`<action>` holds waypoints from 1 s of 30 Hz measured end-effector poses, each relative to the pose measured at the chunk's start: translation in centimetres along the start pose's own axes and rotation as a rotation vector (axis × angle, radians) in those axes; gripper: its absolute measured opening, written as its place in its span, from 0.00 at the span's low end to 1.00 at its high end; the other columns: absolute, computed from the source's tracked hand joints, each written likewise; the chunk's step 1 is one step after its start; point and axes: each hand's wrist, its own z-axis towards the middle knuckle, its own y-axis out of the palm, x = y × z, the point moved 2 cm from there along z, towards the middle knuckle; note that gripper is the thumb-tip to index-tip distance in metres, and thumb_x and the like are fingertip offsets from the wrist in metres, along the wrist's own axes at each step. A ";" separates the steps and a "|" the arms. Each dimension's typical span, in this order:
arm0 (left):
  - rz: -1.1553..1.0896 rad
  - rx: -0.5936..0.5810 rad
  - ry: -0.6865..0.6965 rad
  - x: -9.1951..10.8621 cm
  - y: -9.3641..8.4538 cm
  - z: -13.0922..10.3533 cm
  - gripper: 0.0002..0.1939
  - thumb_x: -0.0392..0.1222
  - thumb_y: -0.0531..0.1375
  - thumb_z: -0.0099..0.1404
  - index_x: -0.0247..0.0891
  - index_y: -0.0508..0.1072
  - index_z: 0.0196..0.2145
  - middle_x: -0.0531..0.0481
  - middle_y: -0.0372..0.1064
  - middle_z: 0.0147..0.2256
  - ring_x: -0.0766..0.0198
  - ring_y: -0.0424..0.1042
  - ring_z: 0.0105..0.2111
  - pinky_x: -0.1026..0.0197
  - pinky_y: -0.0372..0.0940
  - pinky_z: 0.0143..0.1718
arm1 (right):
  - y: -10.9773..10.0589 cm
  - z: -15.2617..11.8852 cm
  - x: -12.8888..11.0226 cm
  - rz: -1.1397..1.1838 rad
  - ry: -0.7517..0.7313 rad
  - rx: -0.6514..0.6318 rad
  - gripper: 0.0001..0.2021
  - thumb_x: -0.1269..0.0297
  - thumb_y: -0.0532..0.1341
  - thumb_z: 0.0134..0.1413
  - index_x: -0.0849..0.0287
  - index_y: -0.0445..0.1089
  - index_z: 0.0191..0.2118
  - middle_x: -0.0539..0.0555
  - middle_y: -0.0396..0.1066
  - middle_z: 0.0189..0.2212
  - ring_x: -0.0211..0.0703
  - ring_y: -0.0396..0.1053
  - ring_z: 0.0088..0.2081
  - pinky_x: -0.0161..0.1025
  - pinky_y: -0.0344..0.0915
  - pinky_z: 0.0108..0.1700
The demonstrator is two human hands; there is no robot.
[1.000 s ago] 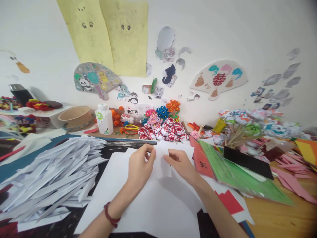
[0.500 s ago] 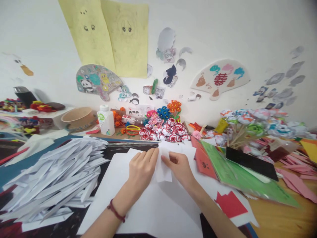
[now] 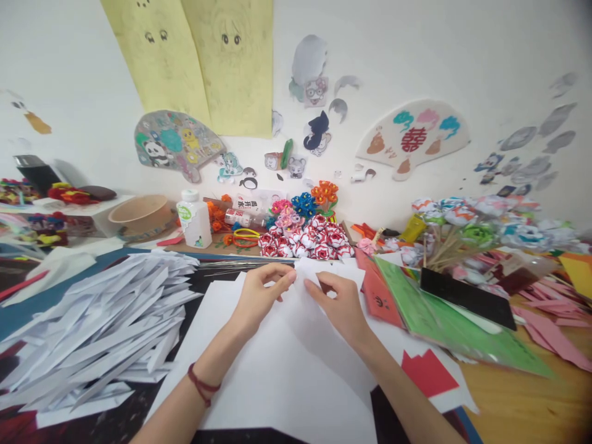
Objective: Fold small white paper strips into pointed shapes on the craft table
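My left hand [image 3: 268, 290] is over the upper part of the white paper sheets [image 3: 277, 382], thumb and fingertips pressed together near a small white paper piece [image 3: 303, 280]. To its right, my right hand [image 3: 337, 296] has its thumb and fingers curled round the piece's right side. White on white, the edges of the small piece are hard to make out between my fingertips. The large sheets lie flat beneath both hands. A red cord bracelet [image 3: 203, 385] is on my left wrist.
Folded white paper strips [image 3: 115, 327] are heaped at the left. Red-and-white paper flowers [image 3: 319, 237] and a white bottle [image 3: 194, 222] stand behind. At the right lie a green packet [image 3: 444, 320], a black phone [image 3: 467, 298], red paper [image 3: 430, 373] and pink strips [image 3: 550, 333].
My left hand has turned, its thumb now showing against the fingertips. The small paper no longer hangs visibly down between my hands. The view has shifted slightly.
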 end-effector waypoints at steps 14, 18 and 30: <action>0.090 0.017 -0.036 0.3 -0.1 -0.2 0.15 0.50 0.62 0.56 0.33 0.75 0.31 0.49 0.71 0.29 0.67 0.66 0.28 0.66 0.59 0.28 | -0.4 0.0 0.0 0.135 0.087 -0.030 0.08 0.63 0.60 0.52 0.60 0.74 0.32 0.51 0.70 0.27 0.39 0.61 0.28 0.34 0.57 0.31; 0.072 -0.014 -0.056 0.3 0.0 -0.3 0.15 0.50 0.62 0.56 0.33 0.75 0.32 0.48 0.72 0.30 0.66 0.66 0.29 0.66 0.59 0.28 | -0.4 0.0 -0.1 0.162 0.109 -0.062 0.09 0.62 0.60 0.52 0.61 0.72 0.26 0.50 0.68 0.23 0.38 0.61 0.27 0.34 0.56 0.29; -0.050 0.001 -0.127 0.0 0.2 -0.4 0.14 0.48 0.65 0.52 0.33 0.75 0.29 0.48 0.73 0.28 0.66 0.68 0.26 0.66 0.62 0.26 | -0.2 0.0 -0.2 0.187 0.110 -0.097 0.11 0.63 0.60 0.52 0.61 0.68 0.22 0.47 0.60 0.19 0.35 0.56 0.24 0.34 0.53 0.28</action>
